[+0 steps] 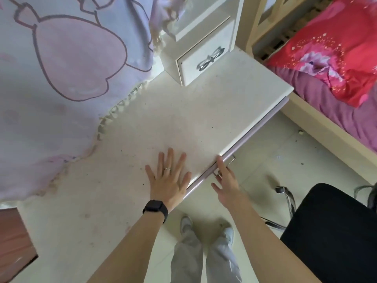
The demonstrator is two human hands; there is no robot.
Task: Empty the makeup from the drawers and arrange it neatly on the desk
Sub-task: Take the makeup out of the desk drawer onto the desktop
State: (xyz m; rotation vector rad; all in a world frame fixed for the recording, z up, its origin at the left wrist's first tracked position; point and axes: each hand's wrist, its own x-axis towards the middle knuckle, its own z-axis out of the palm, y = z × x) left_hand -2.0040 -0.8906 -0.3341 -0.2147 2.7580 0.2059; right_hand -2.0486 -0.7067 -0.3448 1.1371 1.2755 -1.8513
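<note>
My left hand [169, 178] lies flat with spread fingers on the white desk top [163, 123], near its front edge; a ring and a black watch are on it. My right hand [225, 180] is at the pale lilac front of the under-desk drawer [244, 139], which is closed. Its index finger lies along the front and the other fingers hook at the metal drawer handle [232, 159]. A small white drawer unit [204, 64] with a silver bow-shaped handle stands closed at the back of the desk. No makeup is visible.
A lilac cloth with pink drawings [71, 78] drapes over the desk's left part. A black chair [330, 231] stands at the right, and a bed with red and purple bedding [330, 64] is beyond it. A brown box corner [14, 242] sits at the lower left.
</note>
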